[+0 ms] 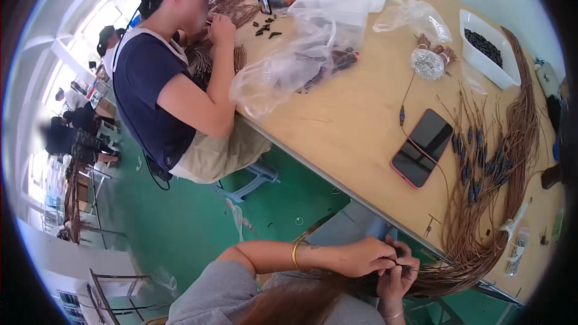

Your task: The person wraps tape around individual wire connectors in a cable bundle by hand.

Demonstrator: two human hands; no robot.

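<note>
Both hands meet just off the table's front edge, fingers closed together around a small dark piece (398, 261) whose kind I cannot make out. My left hand (364, 257) reaches in from the left, a gold bangle on its wrist, and pinches with thumb and fingertips. Below and to the right, my right hand (397, 277) has bent fingers pressed on the same spot. A thick bundle of brown wires (457, 277) runs from beside my right hand up onto the table. Dark blue connectors (475, 150) sit on wires of this bundle.
A phone (422, 148) lies on the table (355, 126), a wire across it. Behind are a bag of small pale parts (428, 63), a white tray of black pieces (483, 48) and clear plastic bags (283, 72). A co-worker (174, 78) sits at the left, hands raised over wires.
</note>
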